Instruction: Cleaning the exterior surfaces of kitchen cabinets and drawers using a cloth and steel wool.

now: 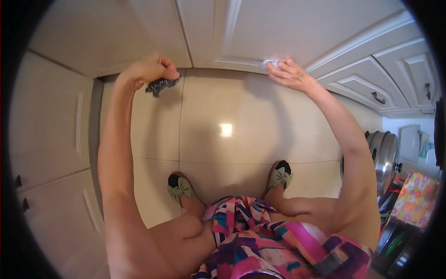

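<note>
Pinched between the thumb and fingers of my left hand (153, 71) is a dark, mesh-like scouring pad (162, 85), hanging over the tiled floor beside the cabinet's bottom edge. My right hand (289, 74) presses a small whitish cloth or pad (273, 64) against the lower edge of a cream panelled cabinet door (244, 38). The fingers cover part of that white thing, so its exact kind is unclear.
Glossy beige floor tiles (226, 104) lie below my hands. Cabinet doors (48, 115) flank the left side, and drawers with metal handles (378, 98) run along the right. A metal pot (386, 160) and a flowered cloth (416, 198) stand at the right.
</note>
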A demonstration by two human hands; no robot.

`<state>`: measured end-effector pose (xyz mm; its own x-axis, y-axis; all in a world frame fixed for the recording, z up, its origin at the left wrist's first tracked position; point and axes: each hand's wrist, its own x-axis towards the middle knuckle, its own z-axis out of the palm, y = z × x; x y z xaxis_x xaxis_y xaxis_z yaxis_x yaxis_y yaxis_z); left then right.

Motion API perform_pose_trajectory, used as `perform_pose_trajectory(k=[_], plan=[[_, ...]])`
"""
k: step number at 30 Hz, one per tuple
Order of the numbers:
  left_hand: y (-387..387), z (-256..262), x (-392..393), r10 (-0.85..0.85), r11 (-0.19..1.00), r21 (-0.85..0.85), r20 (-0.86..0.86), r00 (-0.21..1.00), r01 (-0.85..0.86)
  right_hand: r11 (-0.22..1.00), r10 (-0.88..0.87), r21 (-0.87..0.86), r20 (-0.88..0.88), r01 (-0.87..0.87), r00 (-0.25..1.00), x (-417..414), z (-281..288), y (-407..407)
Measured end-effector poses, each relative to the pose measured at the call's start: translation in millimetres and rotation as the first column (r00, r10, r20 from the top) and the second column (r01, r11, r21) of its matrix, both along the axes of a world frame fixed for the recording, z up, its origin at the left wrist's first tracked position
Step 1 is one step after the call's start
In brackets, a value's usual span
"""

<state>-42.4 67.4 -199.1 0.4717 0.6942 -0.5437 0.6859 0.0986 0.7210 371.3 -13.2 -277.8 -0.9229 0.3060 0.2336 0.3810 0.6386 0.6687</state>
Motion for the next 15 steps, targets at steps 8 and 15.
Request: perform_pose_trajectory(k=[8,15], plan=[[1,-7,-30,0.085,0.995,0.05,0.002,0.996,-0.085,0.998,0.015,-0.059,-0.019,-0.016,1.0,-76,-27,27],[-1,-27,-18,0.085,0.996,0.002,-0.003,0.996,-0.085,0.994,0.054,-0.093,-0.108,-0.064,0.993,-194,-62,70]])
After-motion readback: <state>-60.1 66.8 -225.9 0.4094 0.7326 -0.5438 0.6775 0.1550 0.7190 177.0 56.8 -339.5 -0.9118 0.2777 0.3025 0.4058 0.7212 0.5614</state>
